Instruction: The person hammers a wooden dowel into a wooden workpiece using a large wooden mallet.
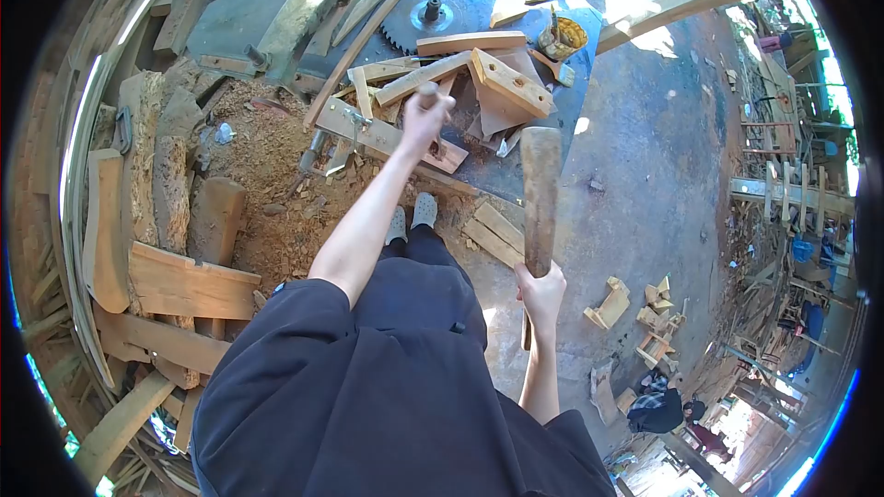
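Observation:
My left hand [426, 121] is closed around an upright chisel [428, 90]; its rounded wooden handle end shows above my fist. The chisel's lower end stands over a reddish wooden piece [448, 156] at the front edge of the bench, but whether it touches cannot be made out. In my right hand [541, 293] I grip a long wooden mallet [541, 179] near its lower end, its thick part raised and pointing away from me. Beyond my left hand lie loose wood strips [419, 79] and a block with round holes [511, 85].
A toothed circular saw blade [414, 18] sits on the blue bench [582, 14], with a tin [563, 39] and a brush [557, 68] nearby. Timber [184, 281] is stacked at left. Wooden pieces [608, 304] lie on the floor at right, where another person [658, 414] is low down.

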Available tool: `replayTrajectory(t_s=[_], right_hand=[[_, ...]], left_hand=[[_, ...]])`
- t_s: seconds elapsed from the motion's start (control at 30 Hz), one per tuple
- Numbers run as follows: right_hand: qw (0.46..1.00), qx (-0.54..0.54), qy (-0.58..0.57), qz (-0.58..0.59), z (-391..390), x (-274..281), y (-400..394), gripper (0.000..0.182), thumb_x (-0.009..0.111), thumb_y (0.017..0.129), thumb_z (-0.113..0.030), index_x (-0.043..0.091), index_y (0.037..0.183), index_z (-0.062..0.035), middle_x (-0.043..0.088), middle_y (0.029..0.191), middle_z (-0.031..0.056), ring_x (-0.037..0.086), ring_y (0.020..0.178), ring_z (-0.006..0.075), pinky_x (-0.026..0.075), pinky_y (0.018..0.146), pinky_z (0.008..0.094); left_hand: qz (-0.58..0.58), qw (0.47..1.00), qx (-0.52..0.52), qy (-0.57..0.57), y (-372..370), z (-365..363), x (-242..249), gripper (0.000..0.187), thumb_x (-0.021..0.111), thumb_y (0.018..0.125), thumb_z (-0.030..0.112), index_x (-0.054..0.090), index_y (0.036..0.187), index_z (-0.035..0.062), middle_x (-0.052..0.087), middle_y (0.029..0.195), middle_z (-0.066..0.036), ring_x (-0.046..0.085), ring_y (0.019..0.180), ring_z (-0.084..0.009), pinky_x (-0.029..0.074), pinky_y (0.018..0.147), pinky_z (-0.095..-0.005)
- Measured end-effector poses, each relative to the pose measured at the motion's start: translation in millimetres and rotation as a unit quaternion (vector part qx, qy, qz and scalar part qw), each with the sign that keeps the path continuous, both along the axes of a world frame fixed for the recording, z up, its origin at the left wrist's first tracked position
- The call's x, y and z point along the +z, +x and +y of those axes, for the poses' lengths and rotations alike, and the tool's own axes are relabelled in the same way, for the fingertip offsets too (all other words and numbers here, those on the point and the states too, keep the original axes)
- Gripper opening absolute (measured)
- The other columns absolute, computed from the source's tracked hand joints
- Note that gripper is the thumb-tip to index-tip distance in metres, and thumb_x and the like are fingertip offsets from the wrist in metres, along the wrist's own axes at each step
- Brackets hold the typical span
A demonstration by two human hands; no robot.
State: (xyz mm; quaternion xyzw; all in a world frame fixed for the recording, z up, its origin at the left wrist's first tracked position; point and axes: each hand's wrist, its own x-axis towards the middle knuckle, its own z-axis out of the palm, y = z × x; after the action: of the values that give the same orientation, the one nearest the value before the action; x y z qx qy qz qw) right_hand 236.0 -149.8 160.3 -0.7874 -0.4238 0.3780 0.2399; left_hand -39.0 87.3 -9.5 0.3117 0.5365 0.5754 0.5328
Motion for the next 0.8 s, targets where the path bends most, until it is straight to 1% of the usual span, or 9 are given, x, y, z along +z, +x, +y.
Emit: replayTrajectory(t_s=[0.1, 0.23, 0.47, 0.57, 0.63, 0.7, 0.73, 0.77, 0.8], right_hand=[[0.996, 0.033, -0.076, -0.038, -6, -23, 2, 0.033, 0.080, 0.089, -0.029, 0.072, 0.092, 0.0030, 0.069, 0.063, 0.0141, 0.073, 0.057, 0.0239, 0.057, 0.058, 0.0400], [0.991, 0.080, -0.074, -0.079, -22, -67, 7, 0.031, 0.079, 0.084, -0.026, 0.070, 0.081, 0.0034, 0.069, 0.061, 0.0114, 0.070, 0.052, 0.0198, 0.056, 0.053, 0.0365], [0.982, 0.135, -0.058, -0.122, -26, -108, 9, 0.037, 0.078, 0.083, -0.031, 0.074, 0.091, 0.0039, 0.073, 0.066, 0.0152, 0.075, 0.057, 0.0244, 0.060, 0.060, 0.0384], [0.974, 0.133, -0.154, -0.097, -14, -81, 1, 0.043, 0.078, 0.083, -0.035, 0.074, 0.098, 0.0048, 0.074, 0.068, 0.0170, 0.076, 0.059, 0.0271, 0.062, 0.066, 0.0406], [0.957, 0.130, -0.246, -0.076, -13, -78, 2, 0.059, 0.078, 0.082, -0.045, 0.075, 0.116, 0.0028, 0.078, 0.101, 0.0313, 0.077, 0.106, 0.0439, 0.059, 0.097, 0.0513], [0.957, 0.139, -0.243, -0.080, -19, -84, 9, 0.060, 0.078, 0.082, -0.046, 0.075, 0.116, 0.0035, 0.077, 0.105, 0.0325, 0.076, 0.109, 0.0448, 0.059, 0.099, 0.0521], [0.955, 0.150, -0.241, -0.087, -23, -88, 12, 0.061, 0.078, 0.082, -0.046, 0.075, 0.116, 0.0042, 0.077, 0.108, 0.0336, 0.075, 0.113, 0.0457, 0.058, 0.100, 0.0528], [0.956, 0.148, -0.241, -0.085, -25, -92, 16, 0.061, 0.078, 0.082, -0.046, 0.075, 0.116, 0.0042, 0.077, 0.108, 0.0336, 0.075, 0.113, 0.0457, 0.058, 0.100, 0.0528], [0.953, 0.151, -0.248, -0.082, -26, -94, 19, 0.063, 0.078, 0.082, -0.047, 0.074, 0.117, 0.0050, 0.076, 0.110, 0.0338, 0.074, 0.113, 0.0464, 0.058, 0.100, 0.0533]], left_hand=[[-0.108, 0.986, 0.121, 0.040, -27, -4, 17, 0.019, 0.077, 0.098, 0.010, 0.064, 0.085, 0.0118, 0.067, 0.077, 0.000, 0.064, 0.072, -0.0105, 0.054, 0.073, -0.0306], [-0.132, 0.978, 0.128, 0.102, -44, -19, 45, 0.021, 0.077, 0.098, 0.007, 0.062, 0.084, 0.0113, 0.066, 0.077, 0.000, 0.065, 0.073, -0.0108, 0.054, 0.077, -0.0311], [0.119, 0.992, -0.007, 0.034, -38, -43, 50, 0.024, 0.082, 0.097, 0.016, 0.064, 0.083, 0.0075, 0.061, 0.072, 0.004, 0.056, 0.066, -0.0060, 0.046, 0.064, -0.0278], [0.148, 0.985, -0.075, -0.047, -28, -39, 57, 0.024, 0.083, 0.096, 0.020, 0.067, 0.089, 0.0033, 0.065, 0.076, 0.002, 0.059, 0.069, -0.0072, 0.050, 0.067, -0.0299], [0.272, 0.946, -0.140, -0.104, -24, -32, 41, 0.029, 0.081, 0.090, 0.021, 0.076, 0.113, 0.0036, 0.077, 0.086, -0.009, 0.076, 0.089, -0.0237, 0.058, 0.086, -0.0398], [0.424, 0.868, -0.246, -0.082, -21, -30, 26, 0.040, 0.076, 0.090, 0.016, 0.075, 0.129, 0.0094, 0.079, 0.116, -0.016, 0.076, 0.109, -0.0347, 0.058, 0.099, -0.0450], [0.512, 0.795, -0.307, -0.109, -17, -29, 15, 0.053, 0.074, 0.088, 0.012, 0.070, 0.141, 0.0138, 0.062, 0.152, -0.017, 0.071, 0.121, -0.0406, 0.055, 0.108, -0.0488], [0.564, 0.749, -0.340, -0.076, -13, -34, 4, 0.062, 0.074, 0.088, 0.011, 0.065, 0.148, 0.0168, 0.046, 0.166, -0.017, 0.071, 0.122, -0.0396, 0.057, 0.105, -0.0497], [0.602, 0.720, -0.342, -0.047, -10, -38, -8, 0.065, 0.073, 0.088, 0.009, 0.062, 0.151, 0.0164, 0.048, 0.165, -0.017, 0.072, 0.120, -0.0393, 0.059, 0.102, -0.0495]])
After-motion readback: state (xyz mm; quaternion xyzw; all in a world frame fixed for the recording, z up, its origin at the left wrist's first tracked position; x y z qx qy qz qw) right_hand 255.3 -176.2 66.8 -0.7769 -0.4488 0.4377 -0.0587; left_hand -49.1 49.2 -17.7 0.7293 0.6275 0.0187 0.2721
